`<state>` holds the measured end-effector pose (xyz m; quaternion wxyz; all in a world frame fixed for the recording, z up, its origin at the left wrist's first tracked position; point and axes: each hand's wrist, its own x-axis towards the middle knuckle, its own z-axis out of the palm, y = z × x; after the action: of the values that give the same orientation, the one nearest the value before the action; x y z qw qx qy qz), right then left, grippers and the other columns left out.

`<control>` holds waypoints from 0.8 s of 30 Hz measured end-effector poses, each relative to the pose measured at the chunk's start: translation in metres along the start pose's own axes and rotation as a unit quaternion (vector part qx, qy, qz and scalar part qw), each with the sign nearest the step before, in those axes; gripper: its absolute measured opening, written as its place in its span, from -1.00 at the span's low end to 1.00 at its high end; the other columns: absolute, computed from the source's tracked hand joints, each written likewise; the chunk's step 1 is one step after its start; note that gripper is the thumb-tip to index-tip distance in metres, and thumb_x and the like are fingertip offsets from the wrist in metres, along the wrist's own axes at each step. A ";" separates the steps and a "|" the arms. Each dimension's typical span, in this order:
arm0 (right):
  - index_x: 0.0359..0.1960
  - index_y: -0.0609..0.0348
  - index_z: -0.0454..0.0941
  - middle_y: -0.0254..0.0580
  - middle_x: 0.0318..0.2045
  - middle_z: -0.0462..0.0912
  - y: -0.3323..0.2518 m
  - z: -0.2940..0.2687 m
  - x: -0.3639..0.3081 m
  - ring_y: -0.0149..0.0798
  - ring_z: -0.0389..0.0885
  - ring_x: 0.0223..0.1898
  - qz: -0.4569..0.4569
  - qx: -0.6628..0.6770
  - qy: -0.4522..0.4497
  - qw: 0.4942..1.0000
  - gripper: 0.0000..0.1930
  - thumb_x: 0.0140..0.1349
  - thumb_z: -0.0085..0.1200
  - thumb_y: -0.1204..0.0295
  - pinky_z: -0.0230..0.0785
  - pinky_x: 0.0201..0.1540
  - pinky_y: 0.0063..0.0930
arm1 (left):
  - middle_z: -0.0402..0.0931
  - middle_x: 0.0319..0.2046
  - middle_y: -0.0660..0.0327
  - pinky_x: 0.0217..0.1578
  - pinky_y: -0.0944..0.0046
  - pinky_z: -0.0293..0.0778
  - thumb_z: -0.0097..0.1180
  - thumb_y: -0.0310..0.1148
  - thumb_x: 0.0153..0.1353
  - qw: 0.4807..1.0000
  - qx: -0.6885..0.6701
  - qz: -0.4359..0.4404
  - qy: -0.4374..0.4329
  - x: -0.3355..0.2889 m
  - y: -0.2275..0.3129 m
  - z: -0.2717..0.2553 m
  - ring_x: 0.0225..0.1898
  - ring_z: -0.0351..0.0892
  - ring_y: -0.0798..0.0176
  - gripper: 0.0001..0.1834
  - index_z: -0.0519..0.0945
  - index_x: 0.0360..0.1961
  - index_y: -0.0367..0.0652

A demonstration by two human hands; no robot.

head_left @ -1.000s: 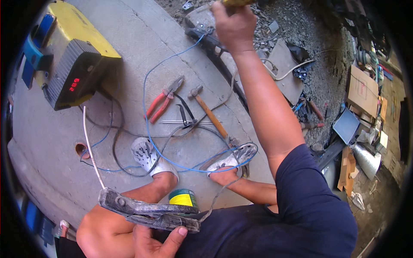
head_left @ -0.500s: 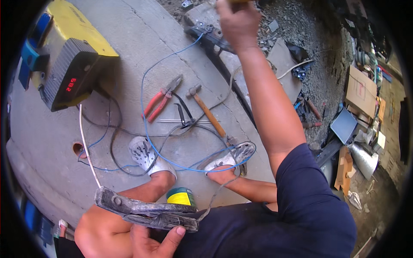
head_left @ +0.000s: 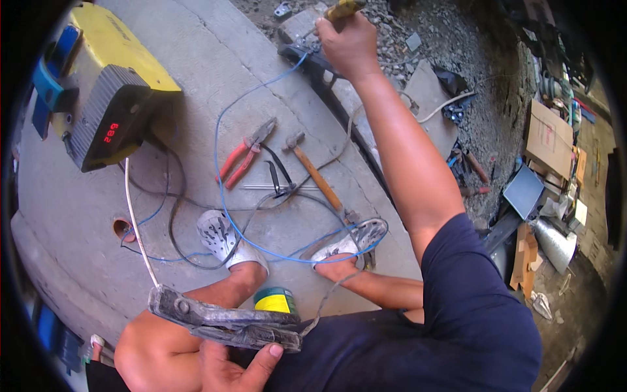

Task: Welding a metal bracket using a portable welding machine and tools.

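"While your right hand [head_left: 353, 47] is out by the rubble [head_left: 490, 85], what is it gripping?"

"It holds a yellow tool [head_left: 343, 9]. My fingers are curled round the handle. The upper edge of my view cuts it off, so I can't tell its whole shape, or whether its tip touches anything."

"And the left?"

"My left hand [head_left: 238, 371] is low, near my knee [head_left: 147, 359], closed on a dark, worn clamp [head_left: 228, 320] with the thumb pressed against its near side. How far the other fingers wrap underneath is hidden from me. A pale rod [head_left: 139, 228] sticks up from the clamp's left end toward the yellow box [head_left: 127, 42]."

"How do you work well like this?"

"I'd hold the left wrist quiet, so the rod clears both knee and box, and not squeeze the clamp hard, since I judge that could loosen the rod. With the right, I'd use short, controlled movements and watch the blue cable [head_left: 216, 147], which runs up to near that hand. Pliers [head_left: 251, 144] and hammer [head_left: 315, 173] lie on the concrete [head_left: 189, 72] beyond my feet, out of the way of both hands."
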<state>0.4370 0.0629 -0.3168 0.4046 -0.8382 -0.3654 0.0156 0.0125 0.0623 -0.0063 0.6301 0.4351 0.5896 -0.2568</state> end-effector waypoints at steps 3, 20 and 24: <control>-0.18 0.21 0.72 -0.01 -0.36 0.86 0.004 -0.006 0.002 0.09 0.88 -0.25 0.011 0.006 0.010 1.000 -0.71 0.28 0.33 0.22 0.70 -0.03 -0.09 | 0.67 0.08 -0.01 0.19 0.21 0.51 0.53 -0.34 0.37 1.000 -0.019 -0.012 0.000 0.002 0.002 0.003 0.10 0.61 0.12 -0.40 0.54 0.31 -0.38; 0.26 0.14 0.69 0.13 0.12 0.81 0.014 -0.112 -0.037 0.08 0.80 0.15 0.179 -0.142 -0.286 0.931 -0.31 0.14 0.53 0.04 0.62 0.20 -0.12 | 0.64 0.18 0.09 0.29 0.24 0.50 0.34 -0.54 0.49 0.977 -0.139 0.147 -0.060 0.005 -0.010 0.021 0.20 0.61 0.22 -0.49 0.47 0.37 -0.38; 0.03 0.08 0.74 0.14 -0.18 0.83 0.024 -0.091 -0.068 0.25 0.80 -0.07 0.140 -0.230 -0.244 0.932 -0.51 0.21 0.52 0.04 0.61 0.02 0.05 | 0.61 0.24 0.07 0.35 0.18 0.49 0.30 -0.57 0.49 0.969 -0.184 0.144 -0.082 0.004 -0.014 0.027 0.29 0.61 0.18 -0.50 0.45 0.39 -0.34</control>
<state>0.4310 -0.0504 -0.2909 0.0926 -0.9215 -0.3250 0.1913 0.0152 0.0333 -0.0151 0.7761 0.3693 0.5042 -0.0849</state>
